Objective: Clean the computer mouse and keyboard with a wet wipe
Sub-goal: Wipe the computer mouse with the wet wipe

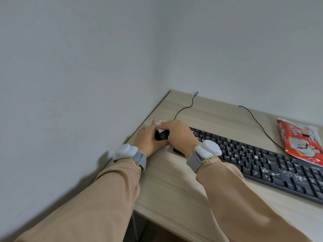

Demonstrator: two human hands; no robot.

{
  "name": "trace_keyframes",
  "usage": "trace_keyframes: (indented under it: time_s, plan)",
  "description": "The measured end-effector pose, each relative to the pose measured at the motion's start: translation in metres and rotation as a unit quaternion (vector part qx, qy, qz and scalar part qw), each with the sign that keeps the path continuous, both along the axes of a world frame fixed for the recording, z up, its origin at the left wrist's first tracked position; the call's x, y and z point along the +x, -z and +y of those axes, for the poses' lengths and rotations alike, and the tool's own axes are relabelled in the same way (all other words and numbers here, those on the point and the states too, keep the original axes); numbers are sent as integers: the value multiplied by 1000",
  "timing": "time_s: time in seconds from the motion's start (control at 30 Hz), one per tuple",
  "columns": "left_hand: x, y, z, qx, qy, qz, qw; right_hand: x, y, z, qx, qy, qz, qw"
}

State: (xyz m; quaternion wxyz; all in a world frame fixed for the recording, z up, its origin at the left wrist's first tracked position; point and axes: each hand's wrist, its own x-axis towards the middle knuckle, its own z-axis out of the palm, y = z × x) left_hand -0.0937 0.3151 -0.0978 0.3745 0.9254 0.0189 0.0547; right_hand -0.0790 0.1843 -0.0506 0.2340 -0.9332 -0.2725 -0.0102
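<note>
I work at the far left corner of the wooden desk [174, 186], close to its left edge and the grey wall [78, 67], with bare desk open toward me and the keyboard [262, 161] just to my right. My left hand [148, 140] is wrapped around the black mouse [161, 135], while my right hand [176, 133] pinches the white wet wipe [160, 125] against its top. The black keyboard is speckled with white flecks; beyond it lies a red wipes packet [300, 138], and two black cables [258, 124] trail toward the wall.
</note>
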Motion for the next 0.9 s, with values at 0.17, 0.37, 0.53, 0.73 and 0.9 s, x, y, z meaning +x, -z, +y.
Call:
trace_keyframes:
  time_s: [0.17, 0.37, 0.53, 0.73, 0.9]
  plan:
    - [2, 3, 0, -15, -16, 11, 1000, -7, -4, 2, -112, -63, -49, 990]
    - [5, 6, 2, -17, -8, 13, 1000, -4, -4, 1, -58, -58, -35, 996]
    - [5, 7, 3, -8, -10, 4, 1000, 4, -4, 3, 9, -21, 22, 999]
    - [3, 5, 3, -11, 18, -14, 1000, 18, -7, 14, -50, 48, 41, 997]
    - [2, 4, 4, -10, 26, -18, 999, 29, -17, 22, -97, 85, 76, 989]
